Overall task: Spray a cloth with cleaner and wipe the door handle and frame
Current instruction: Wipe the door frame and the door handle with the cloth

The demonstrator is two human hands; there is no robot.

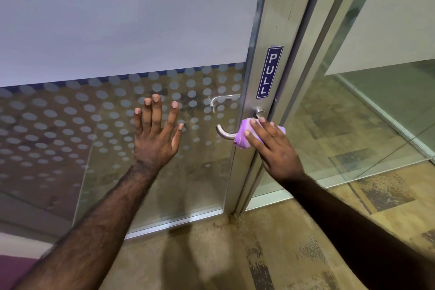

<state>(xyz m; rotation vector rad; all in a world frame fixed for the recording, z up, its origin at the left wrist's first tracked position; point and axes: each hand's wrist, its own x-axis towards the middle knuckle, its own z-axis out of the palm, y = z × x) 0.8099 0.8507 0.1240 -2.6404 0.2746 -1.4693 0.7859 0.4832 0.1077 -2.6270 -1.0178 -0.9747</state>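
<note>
A curved metal door handle (pixel 223 133) sticks out from the aluminium door frame (pixel 268 30), under a blue PULL sticker (pixel 269 72). My right hand (pixel 273 146) holds a bunched purple cloth (pixel 243 134) wrapped over the handle's bar near the frame. My left hand (pixel 156 134) is flat against the door's glass pane (pixel 106 125), fingers spread, holding nothing. No spray bottle is in view.
The glass carries a frosted upper band and a pattern of white dots. A second handle (pixel 222 100) shows through the glass on the far side. To the right stands another glass panel (pixel 376 101). Patterned brown carpet (pixel 235 254) covers the floor.
</note>
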